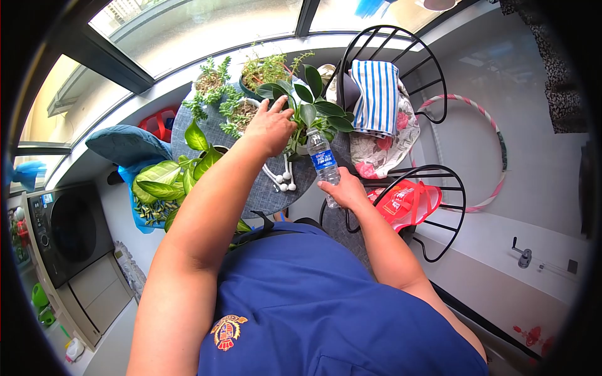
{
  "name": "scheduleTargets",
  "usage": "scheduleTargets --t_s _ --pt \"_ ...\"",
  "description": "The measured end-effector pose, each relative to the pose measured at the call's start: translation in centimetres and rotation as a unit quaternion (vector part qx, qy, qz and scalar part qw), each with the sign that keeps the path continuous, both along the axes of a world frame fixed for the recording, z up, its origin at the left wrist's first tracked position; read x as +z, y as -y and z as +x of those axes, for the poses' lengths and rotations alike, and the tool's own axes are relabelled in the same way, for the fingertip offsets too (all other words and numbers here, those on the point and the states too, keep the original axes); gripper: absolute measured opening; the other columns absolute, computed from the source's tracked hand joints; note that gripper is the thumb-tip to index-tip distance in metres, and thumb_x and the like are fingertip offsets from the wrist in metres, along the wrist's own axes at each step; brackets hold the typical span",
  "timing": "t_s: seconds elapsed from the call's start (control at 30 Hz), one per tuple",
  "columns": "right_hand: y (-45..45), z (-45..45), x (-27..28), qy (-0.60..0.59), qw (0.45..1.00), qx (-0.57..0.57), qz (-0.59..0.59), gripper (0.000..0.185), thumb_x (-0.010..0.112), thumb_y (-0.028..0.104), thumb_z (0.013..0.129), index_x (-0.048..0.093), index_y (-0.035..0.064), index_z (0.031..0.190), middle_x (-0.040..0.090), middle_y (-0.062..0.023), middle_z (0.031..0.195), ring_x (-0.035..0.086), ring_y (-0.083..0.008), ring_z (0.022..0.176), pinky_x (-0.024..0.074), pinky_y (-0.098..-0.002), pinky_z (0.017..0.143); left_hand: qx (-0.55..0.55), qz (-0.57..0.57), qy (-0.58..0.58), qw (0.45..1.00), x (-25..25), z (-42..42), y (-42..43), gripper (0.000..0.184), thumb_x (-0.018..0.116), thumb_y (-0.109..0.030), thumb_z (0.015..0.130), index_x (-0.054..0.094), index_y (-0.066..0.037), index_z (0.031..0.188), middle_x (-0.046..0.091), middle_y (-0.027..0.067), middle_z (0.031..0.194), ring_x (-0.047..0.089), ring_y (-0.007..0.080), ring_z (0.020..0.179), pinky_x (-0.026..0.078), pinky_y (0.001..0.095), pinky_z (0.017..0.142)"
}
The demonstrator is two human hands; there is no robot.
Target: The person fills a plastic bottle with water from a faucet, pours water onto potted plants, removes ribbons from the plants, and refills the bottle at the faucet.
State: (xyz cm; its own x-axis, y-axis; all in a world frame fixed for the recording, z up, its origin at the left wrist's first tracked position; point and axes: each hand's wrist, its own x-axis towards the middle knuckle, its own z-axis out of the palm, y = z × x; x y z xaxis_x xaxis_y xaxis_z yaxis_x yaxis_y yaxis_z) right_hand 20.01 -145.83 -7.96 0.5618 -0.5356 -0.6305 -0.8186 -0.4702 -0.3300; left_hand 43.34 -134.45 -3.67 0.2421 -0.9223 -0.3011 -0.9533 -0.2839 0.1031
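Note:
My right hand [345, 190] is wrapped round the lower part of a clear plastic water bottle [323, 158] with a blue label. The bottle is tilted, its neck pointing at the base of a potted plant with broad dark green leaves [330, 108]. My left hand [271, 127] reaches over the table to the left side of this plant, fingers apart, by its leaves; whether it touches them I cannot tell. Beside it stand a pot of trailing succulents [241, 117] and a bushy small-leaved plant [264, 70]. White cord with round beads [283, 180] lies below the pot.
The round table has a grey cloth [266, 197]. Left are a big-leaved plant [164, 182] and a blue chair [128, 143]. Black metal chairs on the right hold a striped cloth [376, 97] and a red bag [407, 203]. A hoop [500, 147] leans behind.

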Motion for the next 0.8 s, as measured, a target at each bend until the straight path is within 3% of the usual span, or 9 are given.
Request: scheduleTargets --t_s 0.8 --pt "0.00 -0.18 -0.33 0.006 1.000 -0.005 0.007 0.081 0.071 0.056 0.074 0.048 -0.0016 0.125 0.064 -0.0271 0.112 0.062 -0.0408 0.107 0.0477 -0.0479 0.091 -0.003 0.010 0.004 1.000 0.08 -0.01 0.08 0.038 0.053 -0.010 0.082 0.065 -0.016 0.117 0.047 0.0082 0.142 0.024 0.0316 0.144 0.022 0.0552 0.115"
